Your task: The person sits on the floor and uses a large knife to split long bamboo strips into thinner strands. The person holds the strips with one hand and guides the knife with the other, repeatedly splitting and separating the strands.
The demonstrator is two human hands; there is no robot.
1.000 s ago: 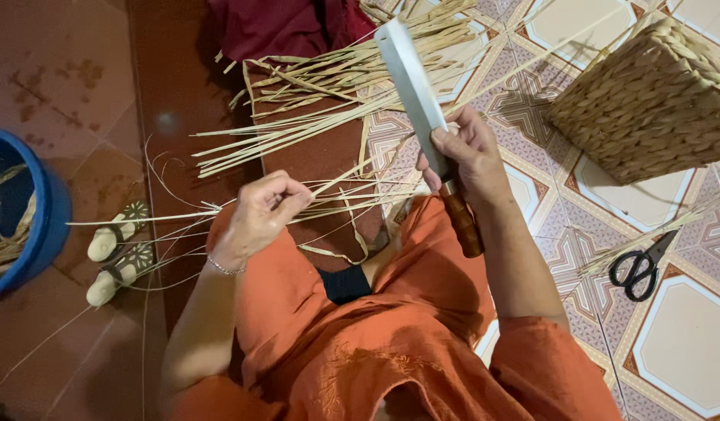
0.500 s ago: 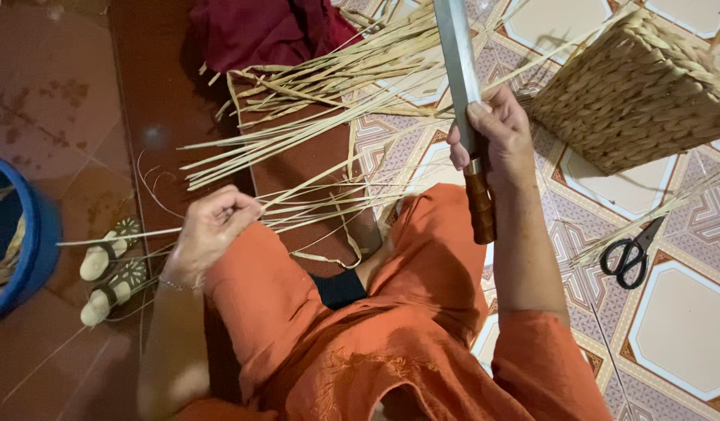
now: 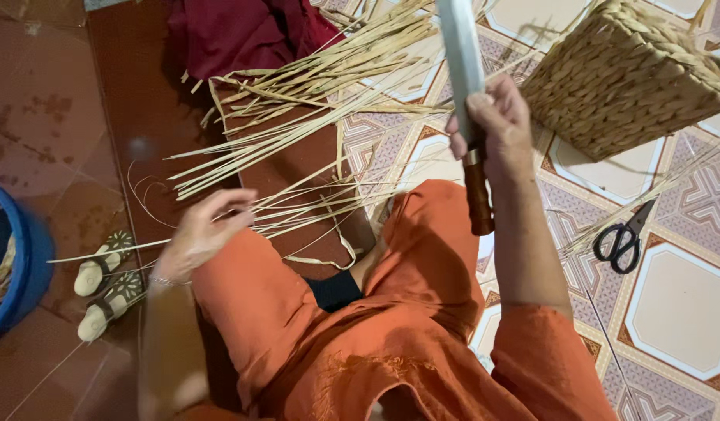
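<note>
My right hand point(image 3: 496, 129) grips a long knife point(image 3: 463, 70) near where the pale blade meets its brown wooden handle, blade pointing away from me. My left hand point(image 3: 200, 230) is out to the left above my knee, fingers closed on a thin pale strip that runs left across the floor. A loose pile of pale split strips point(image 3: 313, 93) lies on the floor ahead of my knees. I sit in orange clothing point(image 3: 360, 327).
A woven basket point(image 3: 633, 78) stands at the upper right. Black scissors point(image 3: 625, 238) lie on the patterned tiles to the right. A blue tub point(image 3: 13, 273) and a pair of sandals point(image 3: 103, 284) are at the left. Dark red cloth point(image 3: 235, 35) lies beyond the strips.
My left hand has moved left and down, drawing a strip out. The right hand has raised the knife, turning the blade more upright in the view.
</note>
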